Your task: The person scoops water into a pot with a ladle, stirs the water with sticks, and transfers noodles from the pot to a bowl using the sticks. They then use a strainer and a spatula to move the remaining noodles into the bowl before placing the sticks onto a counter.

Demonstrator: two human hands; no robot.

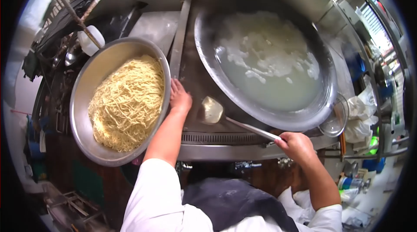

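Observation:
My left hand (pixel 180 97) touches the right outer side of a big metal bowl (pixel 82 71), with its fingers stretched out along the wall; its thumb is hidden. A large heap of pale yellow noodles (pixel 128 102) lies in the bowl. My right hand (pixel 297 146) is closed around the handle end of a wok spatula (pixel 252 128). The spatula's broad metal head points left, over the stove top between bowl and wok. Just above my right hand is the front rim of a very large wok (pixel 278 121), which holds cloudy water (pixel 273 88) with white foam.
The stove top (pixel 191 67) runs between bowl and wok, with a slotted grate (pixel 217 138) along its front edge. A white container (pixel 91 40) stands behind the bowl. At the wok's right are a round wire strainer (pixel 336 117), white plastic bags (pixel 360 110) and metal shelving.

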